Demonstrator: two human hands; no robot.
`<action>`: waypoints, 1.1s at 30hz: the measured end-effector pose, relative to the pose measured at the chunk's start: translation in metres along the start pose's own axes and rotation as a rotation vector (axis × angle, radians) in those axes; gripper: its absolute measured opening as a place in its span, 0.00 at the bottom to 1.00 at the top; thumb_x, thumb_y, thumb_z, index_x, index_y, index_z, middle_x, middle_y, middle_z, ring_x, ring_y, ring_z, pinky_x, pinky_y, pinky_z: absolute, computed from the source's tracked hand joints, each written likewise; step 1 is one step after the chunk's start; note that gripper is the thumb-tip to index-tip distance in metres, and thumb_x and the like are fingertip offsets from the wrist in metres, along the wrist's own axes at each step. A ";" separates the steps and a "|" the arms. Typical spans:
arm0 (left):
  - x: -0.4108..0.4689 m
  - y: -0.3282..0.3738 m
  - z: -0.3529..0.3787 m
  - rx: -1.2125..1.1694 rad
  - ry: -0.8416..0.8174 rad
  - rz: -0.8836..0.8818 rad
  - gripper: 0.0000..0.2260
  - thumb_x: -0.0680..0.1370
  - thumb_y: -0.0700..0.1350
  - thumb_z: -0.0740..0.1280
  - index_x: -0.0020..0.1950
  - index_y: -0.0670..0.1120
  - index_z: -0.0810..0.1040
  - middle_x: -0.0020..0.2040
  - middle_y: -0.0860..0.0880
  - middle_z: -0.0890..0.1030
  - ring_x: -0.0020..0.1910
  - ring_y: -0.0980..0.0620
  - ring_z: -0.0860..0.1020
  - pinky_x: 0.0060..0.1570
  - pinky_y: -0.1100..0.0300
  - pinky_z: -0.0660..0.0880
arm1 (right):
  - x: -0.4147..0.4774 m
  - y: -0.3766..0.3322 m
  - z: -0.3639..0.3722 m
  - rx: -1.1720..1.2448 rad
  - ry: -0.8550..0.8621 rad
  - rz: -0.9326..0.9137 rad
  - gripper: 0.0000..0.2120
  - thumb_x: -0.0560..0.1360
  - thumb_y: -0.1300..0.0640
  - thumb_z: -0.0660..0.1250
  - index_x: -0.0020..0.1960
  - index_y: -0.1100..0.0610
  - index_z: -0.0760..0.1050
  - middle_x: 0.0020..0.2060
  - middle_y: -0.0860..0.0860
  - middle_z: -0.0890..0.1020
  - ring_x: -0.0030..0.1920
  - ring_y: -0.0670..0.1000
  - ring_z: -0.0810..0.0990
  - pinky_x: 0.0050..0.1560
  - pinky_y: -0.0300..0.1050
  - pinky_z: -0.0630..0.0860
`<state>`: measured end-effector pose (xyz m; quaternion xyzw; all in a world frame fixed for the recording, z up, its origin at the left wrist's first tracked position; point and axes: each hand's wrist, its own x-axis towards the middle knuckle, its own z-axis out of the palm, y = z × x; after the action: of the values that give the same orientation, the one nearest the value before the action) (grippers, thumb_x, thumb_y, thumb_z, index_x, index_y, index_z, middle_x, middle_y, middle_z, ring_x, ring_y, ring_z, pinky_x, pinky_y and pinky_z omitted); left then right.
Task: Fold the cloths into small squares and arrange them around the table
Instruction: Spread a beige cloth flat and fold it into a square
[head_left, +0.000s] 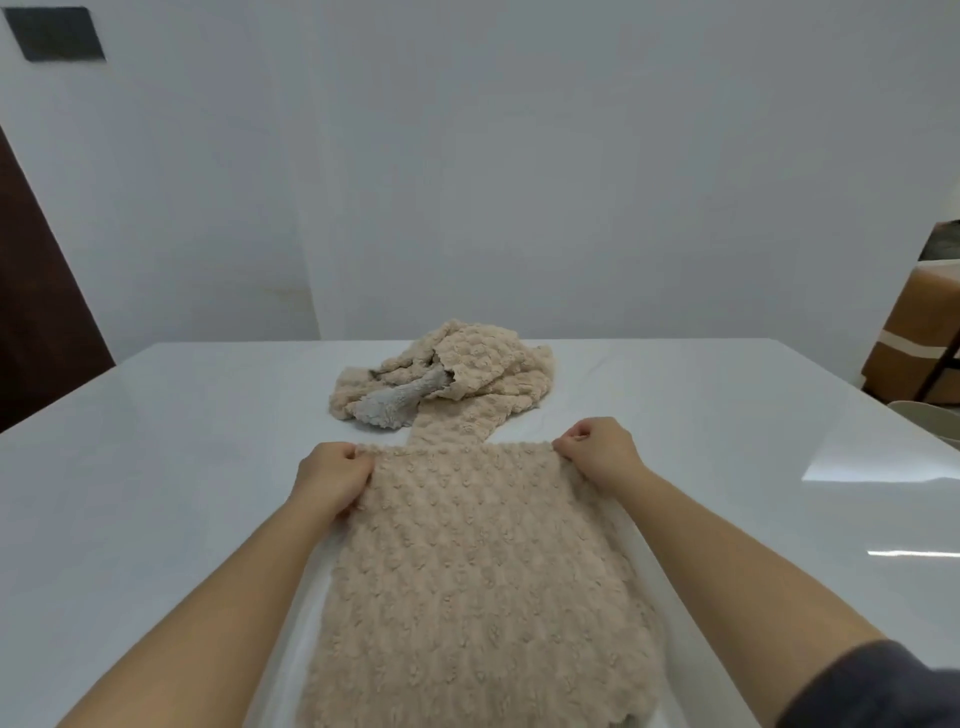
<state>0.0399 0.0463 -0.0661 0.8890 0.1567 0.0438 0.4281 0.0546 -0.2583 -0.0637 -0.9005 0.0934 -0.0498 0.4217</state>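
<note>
At centre frame, my left hand (332, 480) and right hand (597, 452) each pinch a far corner of the beige bobble-textured fleece cloth (478, 587), spread flat on the glossy white surface (156, 467) and running to the bottom edge. Above it, at mid-frame, lies a crumpled heap of beige and grey cloths (447, 374).

Lighting up evenly and brightly, softly, with gentle contrast. Glaring in white patches on the glossy table (878, 467) at the right, hinting at light arriving from that side. Casting only faint, soft shadows along the spread cloth (483, 571) and under the forearms (208, 597). Bowing and stretching toward the frame edges, wide-angle fashion. Blurring slightly overall, smearing fibre detail on the far pile (452, 374).
</note>
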 end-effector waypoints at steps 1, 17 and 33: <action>0.004 -0.002 0.002 0.056 0.042 0.025 0.11 0.77 0.44 0.61 0.35 0.44 0.73 0.34 0.41 0.78 0.32 0.45 0.74 0.34 0.58 0.70 | 0.002 -0.001 0.004 -0.028 0.015 -0.012 0.06 0.74 0.55 0.68 0.42 0.56 0.80 0.39 0.48 0.82 0.43 0.49 0.79 0.45 0.47 0.77; -0.037 0.003 0.043 0.608 -0.121 0.489 0.26 0.82 0.59 0.49 0.79 0.54 0.53 0.80 0.49 0.48 0.79 0.49 0.45 0.76 0.45 0.43 | -0.004 -0.004 0.018 -0.365 0.103 -0.080 0.23 0.80 0.51 0.55 0.74 0.55 0.61 0.64 0.54 0.74 0.59 0.56 0.75 0.52 0.50 0.71; -0.064 -0.011 0.041 0.732 -0.209 0.378 0.28 0.81 0.63 0.42 0.80 0.56 0.43 0.80 0.51 0.40 0.78 0.49 0.39 0.75 0.42 0.38 | -0.070 0.007 0.045 -0.699 -0.263 -0.287 0.31 0.80 0.35 0.42 0.80 0.45 0.43 0.79 0.50 0.41 0.78 0.56 0.37 0.75 0.61 0.36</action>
<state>-0.0146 0.0015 -0.0969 0.9951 -0.0483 -0.0274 0.0821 -0.0071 -0.2139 -0.0986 -0.9923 -0.0766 0.0422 0.0872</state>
